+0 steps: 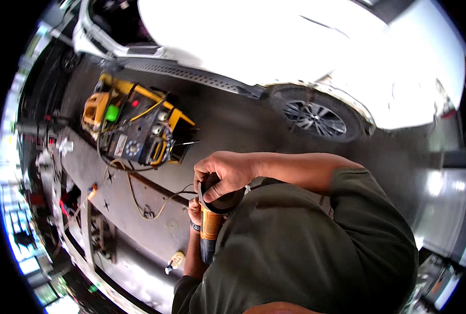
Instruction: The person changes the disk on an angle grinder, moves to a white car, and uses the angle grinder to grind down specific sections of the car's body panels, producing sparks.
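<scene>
My right hand (225, 171) grips a black ring-shaped roll of tape (221, 203) held close to my chest. Just below it, my left hand (194, 210) holds an orange cylindrical tool with a dark lower end (210, 230), standing roughly upright. The roll sits over the top of the orange tool, and the two hands nearly touch. My left fingers are mostly hidden behind the tool. My olive-green shirt (306, 246) fills the lower right of the view.
A white car (295, 47) with a dark alloy wheel (316, 118) stands ahead on the dark floor. To the left sit a yellow and black machine with dials and cables (133, 125), a grey metal bench (112, 183) and a small white bottle (175, 260).
</scene>
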{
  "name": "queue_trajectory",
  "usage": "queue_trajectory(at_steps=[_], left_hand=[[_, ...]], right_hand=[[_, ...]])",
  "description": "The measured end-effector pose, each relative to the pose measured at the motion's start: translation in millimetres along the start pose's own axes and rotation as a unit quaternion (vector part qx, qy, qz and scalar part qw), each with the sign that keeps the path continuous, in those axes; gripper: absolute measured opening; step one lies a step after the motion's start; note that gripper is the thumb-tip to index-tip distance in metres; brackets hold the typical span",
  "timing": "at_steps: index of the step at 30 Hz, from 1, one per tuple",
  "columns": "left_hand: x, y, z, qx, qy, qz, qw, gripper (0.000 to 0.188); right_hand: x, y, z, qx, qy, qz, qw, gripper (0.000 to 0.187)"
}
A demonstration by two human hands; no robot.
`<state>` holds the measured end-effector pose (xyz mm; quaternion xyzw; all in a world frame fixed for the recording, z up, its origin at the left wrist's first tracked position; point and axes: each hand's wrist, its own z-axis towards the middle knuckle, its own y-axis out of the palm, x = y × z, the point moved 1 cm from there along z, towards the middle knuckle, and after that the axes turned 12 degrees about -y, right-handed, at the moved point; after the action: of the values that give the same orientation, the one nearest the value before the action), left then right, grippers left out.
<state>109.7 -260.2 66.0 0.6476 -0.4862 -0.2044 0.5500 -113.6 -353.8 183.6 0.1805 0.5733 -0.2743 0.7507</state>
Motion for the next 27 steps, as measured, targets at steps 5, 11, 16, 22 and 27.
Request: queue_trajectory(at_steps=[5,11,16,22,27], left_hand=[[-17.3,41.0,97.0,-0.026,-0.115,0.05,0.992,0.066],[-14.3,103.7,208.8,-0.069,-0.251,0.15,0.954,0.068],[-13.2,158.6,290.5,-0.038,-0.389,0.243,0.888,0.075],[-24.3,189.3,403.7,-0.088,-0.464,0.396,0.788,0.078],[-45.5,224.1,512.4,-0.278,-0.263,0.695,0.609,0.091]], right_hand=[[-13.4,-37.8,-114.5,0.28,-0.067,-0.118,0.95,0.038],[-52.6,-66.4,-229.6,0.535,-0.058,0.005,0.843,0.026],[-55.3,-80.4,-280.7,0.657,-0.125,0.021,0.744,0.028],[-28.9,-106.1,-339.1,0.712,-0.143,-0.036,0.686,0.024],[28.4,-93.6,-380.9,0.806,-0.292,0.289,0.427,0.057]])
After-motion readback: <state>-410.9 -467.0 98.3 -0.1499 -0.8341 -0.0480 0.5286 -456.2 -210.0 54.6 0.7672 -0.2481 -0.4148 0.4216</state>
